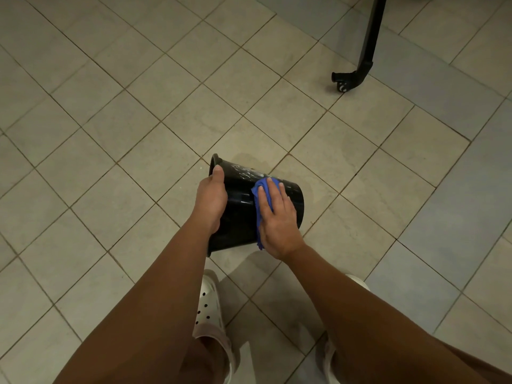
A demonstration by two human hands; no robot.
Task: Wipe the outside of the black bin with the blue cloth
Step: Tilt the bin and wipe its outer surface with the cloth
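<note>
The bin (238, 206) is held off the tiled floor (138, 134), tipped on its side just ahead of the person's white clogs (206, 306), its mouth to the left and its base to the right. This turns the long side wall up toward the camera, where it is easy to reach.

The left hand (210, 198) grips the rim end, thumb (219, 173) lying on the outer wall; its other fingers go out of sight, probably over the rim, so their lie cannot be told. It seems to act as the anchor, keeping the bin from rolling under pressure.

The right hand (277, 223) presses the cloth (261, 187) flat against the wall, fingers (282, 192) straight and only slightly parted, so the palm spreads the push over a wide patch. Shiny streaks show on the wall just above the cloth.

A black wheeled leg (365, 51) stands well apart at the upper right
</note>
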